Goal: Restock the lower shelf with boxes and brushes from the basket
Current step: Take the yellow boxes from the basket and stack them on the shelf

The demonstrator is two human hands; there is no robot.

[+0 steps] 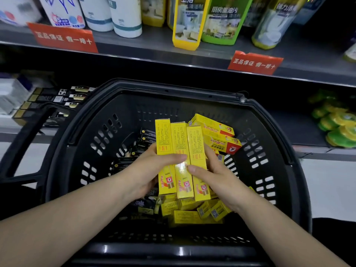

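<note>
Both forearms reach in from the near edge over a black plastic basket (81, 135), whose near rim runs across the bottom of the view. Above the middle of the basket the left hand (148, 170) and the right hand (213, 176) together grip three long yellow boxes (181, 149) held side by side, their far ends tilted up and away. On the left hand the thumb lies across the top faces of the left and middle boxes while the fingers curl beneath; on the right hand the thumb presses the top of the right box and the fingers wrap its right side. Under the hands, more yellow boxes (217, 132) lie loose in the basket, some to the far right and others nearer, mixed with dark black packs (146, 206) on the left side. Beyond the basket's far left rim, on the lower shelf (300, 128), sit rows of similar black packs (63, 97); green and yellow round packs (339, 128) lie on it at the far right. Upper shelf bottles (127, 16) stand behind red price tags (63, 38).
</note>
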